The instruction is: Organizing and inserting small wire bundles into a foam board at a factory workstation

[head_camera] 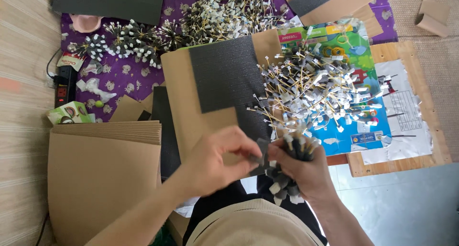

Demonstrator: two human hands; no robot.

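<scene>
My right hand (306, 172) grips a bundle of thin sticks (291, 153) tipped with white and grey tags, their ends poking out above and below the fist. My left hand (215, 160) pinches a small dark foam piece (260, 153) against that bundle. Just beyond my hands lies a cardboard sheet (191, 102) with a black foam pad (227, 74) stuck on it. A loose heap of tagged sticks (315, 90) rests to the right of the pad on a colourful printed sheet (354, 59).
A stack of cardboard sheets (103, 174) lies at the left. More tagged sticks (220, 14) and finished round bundles (129, 40) sit on a purple cloth (119, 76) at the top. A wooden board (411, 55) with foil is at the right, a power strip (63, 86) far left.
</scene>
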